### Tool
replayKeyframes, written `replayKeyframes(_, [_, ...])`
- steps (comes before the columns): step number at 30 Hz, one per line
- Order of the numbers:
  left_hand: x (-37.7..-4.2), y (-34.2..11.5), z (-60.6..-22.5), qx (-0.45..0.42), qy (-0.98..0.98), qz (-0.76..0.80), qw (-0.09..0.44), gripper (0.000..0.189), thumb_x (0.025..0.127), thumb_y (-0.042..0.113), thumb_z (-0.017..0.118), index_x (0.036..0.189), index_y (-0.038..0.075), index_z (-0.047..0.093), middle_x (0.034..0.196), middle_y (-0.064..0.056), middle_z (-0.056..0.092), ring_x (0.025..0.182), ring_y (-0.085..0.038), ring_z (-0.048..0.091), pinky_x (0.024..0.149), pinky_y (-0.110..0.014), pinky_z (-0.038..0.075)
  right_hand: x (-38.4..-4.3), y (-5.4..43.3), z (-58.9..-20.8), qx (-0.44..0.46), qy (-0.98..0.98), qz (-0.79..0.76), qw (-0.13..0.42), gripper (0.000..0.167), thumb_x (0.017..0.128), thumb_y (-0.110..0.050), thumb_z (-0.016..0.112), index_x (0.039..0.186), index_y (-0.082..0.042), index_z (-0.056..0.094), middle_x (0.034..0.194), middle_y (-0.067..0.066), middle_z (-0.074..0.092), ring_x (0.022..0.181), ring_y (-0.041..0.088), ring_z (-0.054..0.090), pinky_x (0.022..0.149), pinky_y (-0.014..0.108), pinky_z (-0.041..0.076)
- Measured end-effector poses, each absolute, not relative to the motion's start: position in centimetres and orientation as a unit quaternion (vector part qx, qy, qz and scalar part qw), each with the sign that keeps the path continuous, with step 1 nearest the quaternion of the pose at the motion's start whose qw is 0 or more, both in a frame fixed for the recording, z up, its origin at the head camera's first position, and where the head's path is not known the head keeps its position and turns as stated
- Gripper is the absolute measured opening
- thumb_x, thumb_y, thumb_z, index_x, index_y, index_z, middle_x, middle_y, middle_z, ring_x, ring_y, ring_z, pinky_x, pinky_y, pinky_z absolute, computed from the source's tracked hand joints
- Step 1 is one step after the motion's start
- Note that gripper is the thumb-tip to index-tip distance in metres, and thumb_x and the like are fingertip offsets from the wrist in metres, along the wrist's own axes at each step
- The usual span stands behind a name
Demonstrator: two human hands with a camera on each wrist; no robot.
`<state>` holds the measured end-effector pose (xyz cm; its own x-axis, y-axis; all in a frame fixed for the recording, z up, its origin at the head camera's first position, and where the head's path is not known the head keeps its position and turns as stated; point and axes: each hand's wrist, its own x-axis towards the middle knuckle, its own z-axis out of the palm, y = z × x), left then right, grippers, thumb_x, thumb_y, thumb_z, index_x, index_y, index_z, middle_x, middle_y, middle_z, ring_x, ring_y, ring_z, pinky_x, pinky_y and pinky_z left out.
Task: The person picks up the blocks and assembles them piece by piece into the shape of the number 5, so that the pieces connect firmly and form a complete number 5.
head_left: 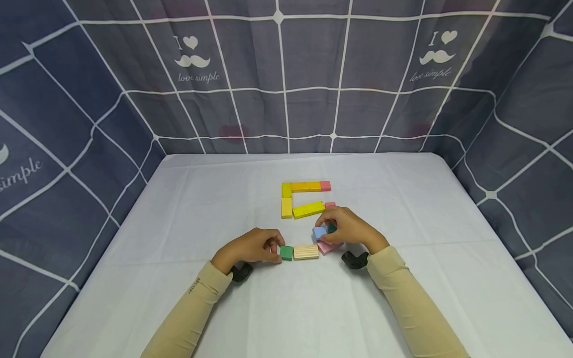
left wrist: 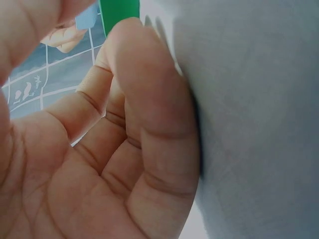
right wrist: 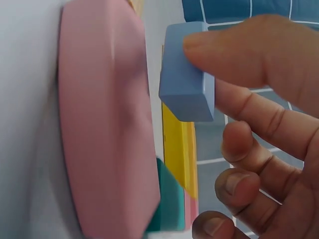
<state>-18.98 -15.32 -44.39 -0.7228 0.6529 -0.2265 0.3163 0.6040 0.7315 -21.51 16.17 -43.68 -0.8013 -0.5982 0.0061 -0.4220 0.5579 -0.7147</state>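
My left hand (head_left: 255, 247) pinches a small green block (head_left: 286, 253) at its left end, low on the white table. In the left wrist view, the green block (left wrist: 119, 15) shows just beyond the curled fingers. My right hand (head_left: 351, 227) holds a light blue block (head_left: 319, 233) between thumb and index finger, above the table. The right wrist view shows this blue block (right wrist: 184, 74) raised beside a pink block (right wrist: 107, 114). Against the green block lies a ridged, pale wooden block (head_left: 306, 252), with the pink block (head_left: 329, 246) at its right end, partly under my right hand.
Farther back, an orange block (head_left: 306, 187), a pink one (head_left: 325, 186), and yellow blocks (head_left: 286, 208) form a corner. A bright yellow block (head_left: 309, 210) lies slanted below them. A dark green block (head_left: 332, 227) sits partly hidden by my right hand. Grey checked cloth (head_left: 309, 114) hangs behind the table.
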Motion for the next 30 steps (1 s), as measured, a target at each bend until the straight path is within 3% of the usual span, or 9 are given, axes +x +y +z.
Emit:
replayKeyframes(6, [-19.0,-15.3,-44.4,0.279,0.862,0.345,0.245,0.028,0.092,0.013,0.088,0.113,0.006,0.070,0.087,0.005,0.065,0.072,-0.007,0.053,0.068,-0.022,0.045,-21.8,14.9,-44.1,-0.296,0.875,-0.366,0.110,0.023,0.085,-0.004,0.090,0.106,-0.004,0.080,0.099,0.001,0.070,0.088,0.018,0.055,0.078,0.032,0.049])
replayKeyframes(17, [-19.1,-15.4,-44.6,0.283,0.862,0.343,0.243,0.029,0.092,0.014,0.088,0.113,0.006,0.070,0.086,0.005,0.065,0.072,-0.007,0.052,0.068,-0.022,0.045,-22.0,12.5,-44.5,-0.286,0.883,-0.357,0.102,0.024,0.082,-0.005,0.091,0.105,-0.003,0.082,0.088,0.000,0.063,0.085,0.017,0.053,0.076,0.031,0.048])
replayKeyframes(30, [-19.1,-15.4,-44.6,0.290,0.859,0.347,0.238,0.029,0.091,0.013,0.088,0.113,0.006,0.070,0.086,0.005,0.065,0.072,-0.007,0.052,0.067,-0.022,0.045,-21.9,11.2,-45.0,-0.259,0.900,-0.334,0.108,0.023,0.084,-0.006,0.091,0.106,-0.005,0.084,0.091,-0.001,0.066,0.093,0.021,0.053,0.082,0.035,0.046])
